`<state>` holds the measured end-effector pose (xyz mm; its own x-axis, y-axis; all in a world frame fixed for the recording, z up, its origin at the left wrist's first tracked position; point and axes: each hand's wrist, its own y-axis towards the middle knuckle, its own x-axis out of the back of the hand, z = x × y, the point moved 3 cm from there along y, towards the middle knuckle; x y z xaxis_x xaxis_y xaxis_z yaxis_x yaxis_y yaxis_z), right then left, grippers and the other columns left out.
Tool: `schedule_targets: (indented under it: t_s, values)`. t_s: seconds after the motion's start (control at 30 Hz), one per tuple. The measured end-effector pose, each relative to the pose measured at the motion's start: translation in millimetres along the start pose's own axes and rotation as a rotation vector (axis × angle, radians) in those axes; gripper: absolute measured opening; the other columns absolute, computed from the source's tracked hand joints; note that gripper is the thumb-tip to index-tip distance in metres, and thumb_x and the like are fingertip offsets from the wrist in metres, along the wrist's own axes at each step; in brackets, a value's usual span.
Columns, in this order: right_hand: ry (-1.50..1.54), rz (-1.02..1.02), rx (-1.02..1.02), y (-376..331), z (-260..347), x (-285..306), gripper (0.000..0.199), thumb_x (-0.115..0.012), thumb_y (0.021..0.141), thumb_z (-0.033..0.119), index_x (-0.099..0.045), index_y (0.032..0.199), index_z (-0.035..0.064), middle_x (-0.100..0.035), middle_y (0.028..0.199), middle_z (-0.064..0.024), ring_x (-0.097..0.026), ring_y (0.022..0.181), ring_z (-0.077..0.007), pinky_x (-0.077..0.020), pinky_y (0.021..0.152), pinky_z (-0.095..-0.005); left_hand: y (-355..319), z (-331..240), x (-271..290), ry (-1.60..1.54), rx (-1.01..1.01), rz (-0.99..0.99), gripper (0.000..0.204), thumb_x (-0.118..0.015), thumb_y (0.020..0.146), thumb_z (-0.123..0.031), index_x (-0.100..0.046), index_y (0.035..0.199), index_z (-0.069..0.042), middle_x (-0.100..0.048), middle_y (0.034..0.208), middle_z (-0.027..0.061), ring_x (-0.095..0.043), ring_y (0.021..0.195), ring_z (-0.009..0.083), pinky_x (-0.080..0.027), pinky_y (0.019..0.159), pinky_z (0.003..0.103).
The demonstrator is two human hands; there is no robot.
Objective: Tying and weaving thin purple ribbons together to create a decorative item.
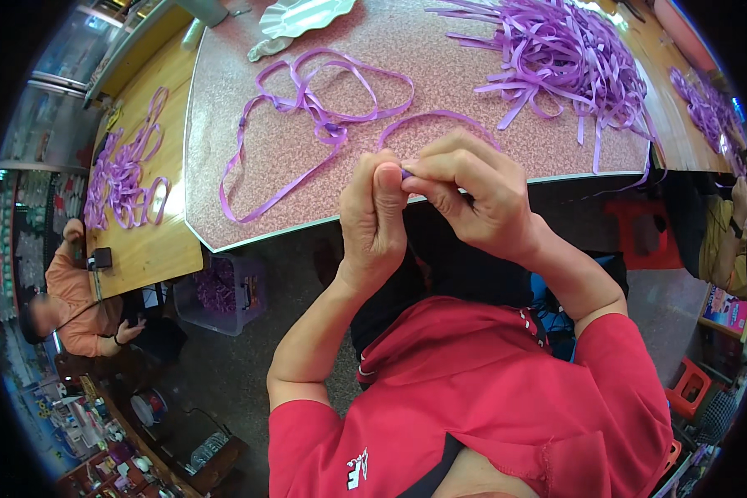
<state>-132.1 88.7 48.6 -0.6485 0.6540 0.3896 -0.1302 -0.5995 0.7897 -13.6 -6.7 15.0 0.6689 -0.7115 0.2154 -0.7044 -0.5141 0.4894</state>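
Above the table's near edge my two hands meet, fingertips nearly touching. My left hand [373,212] is closed, thumb against its fingers, on a purple ribbon [436,113]. My right hand [481,195] pinches the same ribbon, a small purple bit of which shows between the fingertips. The rest of it arches over the tabletop behind my fingers; the exact grip is partly hidden. Just beyond my left hand, looped purple ribbons with small knots [332,129] lie loosely spread. A big heap of purple ribbons [568,62] covers the table's far right.
A pale scalloped dish [303,17] sits at the back of the speckled table [216,166]. More ribbons [116,187] lie on the wooden table at left, where a person in orange [79,311] sits. Below are a clear plastic bin [241,303] and a red stool [635,236].
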Motion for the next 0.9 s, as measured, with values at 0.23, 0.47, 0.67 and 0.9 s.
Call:
schedule_targets:
  t_s: [0.23,0.47,0.67,0.9]
  values:
    - [0.258,-0.02,-0.262,-1,0,6,0.019,-0.073,0.085,-0.001,-0.067,0.102,-0.0003,-0.064,0.093,-0.0104,-0.064,0.076,-0.0129,-0.0509,0.061,-0.0242,7,-1,1,-0.204,-0.068,-0.02,0.022,-0.043,0.106,-0.02,-0.051,0.097,-0.002,-0.047,0.078,0.0026,-0.043,0.066,0.0124,-0.038,0.06,0.028]
    - [0.282,0.009,-0.338,-6,2,7,0.021,-0.072,0.086,-0.003,-0.067,0.105,-0.0002,-0.064,0.096,-0.0085,-0.062,0.074,-0.0089,-0.0489,0.057,-0.0218,7,-3,2,-0.074,-0.218,0.006,0.016,-0.049,0.104,-0.018,-0.051,0.099,-0.003,-0.051,0.076,0.0069,-0.046,0.064,0.0151,-0.038,0.058,0.029]
    - [0.336,0.016,-0.358,-10,3,8,0.019,-0.073,0.085,-0.002,-0.068,0.103,0.0006,-0.064,0.096,-0.0084,-0.059,0.066,-0.0069,-0.0454,0.052,-0.0213,6,-3,4,-0.054,-0.282,0.042,0.015,-0.05,0.103,-0.018,-0.051,0.101,-0.002,-0.051,0.077,0.0074,-0.046,0.063,0.017,-0.037,0.055,0.03]
    - [0.156,-0.005,-0.086,-4,8,9,0.018,-0.075,0.082,0.0,-0.069,0.099,0.0014,-0.068,0.09,-0.0116,-0.066,0.071,-0.0181,-0.0519,0.058,-0.0268,1,-4,2,-0.033,-0.334,-0.047,0.017,-0.052,0.102,-0.015,-0.055,0.095,0.0,-0.051,0.074,0.0078,-0.045,0.06,0.0179,-0.035,0.053,0.031]
